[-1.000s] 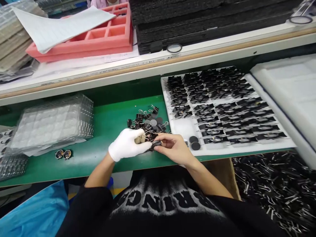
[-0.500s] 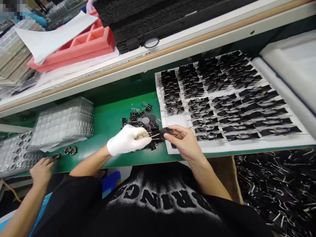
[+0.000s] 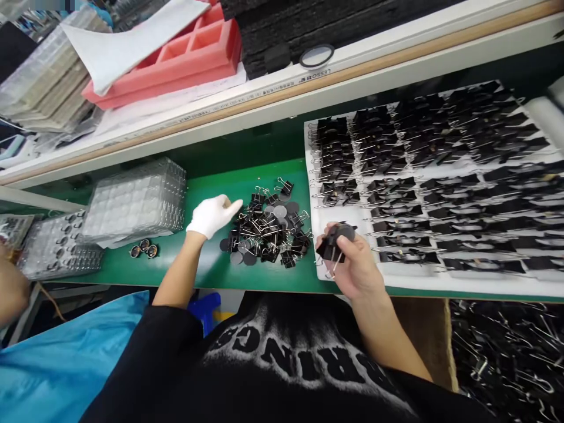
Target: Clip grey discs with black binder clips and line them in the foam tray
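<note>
My right hand is bare and grips a black binder clip clamped on a dark round disc, held over the near left corner of a white tray. That tray carries rows of several clipped discs. My left hand, in a white glove, hovers with fingers apart at the left edge of a loose pile of black binder clips and dark discs on the green bench top. It holds nothing.
A stack of clear blister trays stands at the left, with two small round parts in front. A pink foam tray and black foam sheets sit on the shelf above. Another person's hand shows at the far left. A bin of clips lies lower right.
My hands have parted. The left hand let go of the clip and moved left to the pile. The right hand carried the clipped disc right toward the tray.
</note>
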The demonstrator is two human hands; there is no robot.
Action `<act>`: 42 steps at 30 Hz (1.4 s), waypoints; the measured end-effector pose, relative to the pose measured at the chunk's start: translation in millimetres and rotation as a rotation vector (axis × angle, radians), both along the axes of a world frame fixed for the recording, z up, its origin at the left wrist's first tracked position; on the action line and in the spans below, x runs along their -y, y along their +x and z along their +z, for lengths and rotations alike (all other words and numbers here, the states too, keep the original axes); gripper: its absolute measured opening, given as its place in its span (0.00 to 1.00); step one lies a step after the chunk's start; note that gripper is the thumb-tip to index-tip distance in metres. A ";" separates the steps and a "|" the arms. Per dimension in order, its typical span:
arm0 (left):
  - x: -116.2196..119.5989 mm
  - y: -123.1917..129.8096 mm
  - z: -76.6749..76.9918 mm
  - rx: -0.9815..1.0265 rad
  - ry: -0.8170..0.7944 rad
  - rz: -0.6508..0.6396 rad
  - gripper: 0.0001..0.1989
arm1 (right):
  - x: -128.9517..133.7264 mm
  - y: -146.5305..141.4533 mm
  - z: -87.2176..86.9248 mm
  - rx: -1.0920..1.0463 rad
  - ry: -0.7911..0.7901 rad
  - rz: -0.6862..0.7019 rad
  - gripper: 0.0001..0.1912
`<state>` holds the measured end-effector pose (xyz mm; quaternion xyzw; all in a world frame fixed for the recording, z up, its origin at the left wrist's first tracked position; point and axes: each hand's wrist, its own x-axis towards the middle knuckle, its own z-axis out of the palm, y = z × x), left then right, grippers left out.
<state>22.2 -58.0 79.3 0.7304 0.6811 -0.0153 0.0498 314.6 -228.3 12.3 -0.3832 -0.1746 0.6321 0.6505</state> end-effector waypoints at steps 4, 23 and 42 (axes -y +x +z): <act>-7.5 -7.9 -12.4 -0.082 0.060 -0.021 0.20 | -6.4 -20.5 3.0 0.039 0.030 0.121 0.23; 106.1 60.7 30.5 0.522 -0.015 -0.717 0.18 | 18.0 -19.9 15.4 0.410 0.344 0.232 0.09; 77.6 109.3 57.2 0.340 -0.475 -1.068 0.18 | 36.4 36.5 19.3 1.081 0.501 0.256 0.06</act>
